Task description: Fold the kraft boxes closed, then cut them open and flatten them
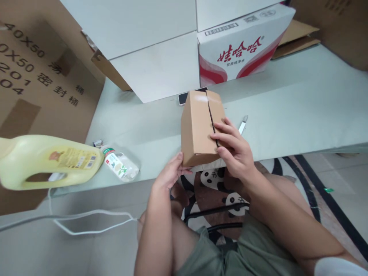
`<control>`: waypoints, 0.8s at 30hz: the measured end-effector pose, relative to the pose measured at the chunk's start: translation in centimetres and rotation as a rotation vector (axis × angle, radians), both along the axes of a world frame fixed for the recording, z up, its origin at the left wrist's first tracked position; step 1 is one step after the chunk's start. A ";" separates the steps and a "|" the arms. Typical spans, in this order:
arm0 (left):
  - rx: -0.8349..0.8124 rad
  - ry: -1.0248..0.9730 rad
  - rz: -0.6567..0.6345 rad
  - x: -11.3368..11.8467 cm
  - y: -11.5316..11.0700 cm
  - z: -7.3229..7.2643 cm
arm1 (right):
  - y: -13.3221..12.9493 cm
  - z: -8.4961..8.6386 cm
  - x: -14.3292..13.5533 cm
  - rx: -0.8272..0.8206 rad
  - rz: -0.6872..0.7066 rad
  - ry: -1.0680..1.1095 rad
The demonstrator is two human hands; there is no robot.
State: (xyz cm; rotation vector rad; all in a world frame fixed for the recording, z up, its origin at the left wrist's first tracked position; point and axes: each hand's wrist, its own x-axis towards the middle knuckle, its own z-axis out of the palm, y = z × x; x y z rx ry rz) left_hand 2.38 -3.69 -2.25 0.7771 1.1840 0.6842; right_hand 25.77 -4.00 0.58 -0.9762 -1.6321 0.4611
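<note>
A small brown cardboard box (201, 122) is tilted at the table's near edge, its two top flaps meeting along a dark, narrow seam. My left hand (169, 172) grips the box's near left corner, thumb against the side and fingers reaching underneath, partly hidden. Across the right flap lie the spread fingers of my right hand (234, 147), with fingertips at the seam. Just beyond that hand, a small white-handled craft knife (243, 124) rests on the table. Behind the box, a phone-like dark slab (184, 98) is partly covered.
On the pale green table (310, 103) stand white cartons (161, 65) and a red-and-white carton (238, 53). At left are a large yellow jug (71, 153), a clear labelled bottle (120, 163) and a big printed cardboard box (43, 76). A white cable (94, 212) hangs below.
</note>
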 end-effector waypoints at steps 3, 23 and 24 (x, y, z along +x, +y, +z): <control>0.135 0.247 -0.011 -0.1 0.1 -0.1 | 0.3 0.0 0.4 0.033 0.049 -0.008; 1.178 0.551 0.377 -2.9 1.5 -0.2 | 0.4 -1.2 5.0 -0.849 -0.311 -0.836; 1.188 0.568 0.373 -2.8 1.5 -0.2 | 0.4 -1.5 5.1 -0.866 -0.292 -0.879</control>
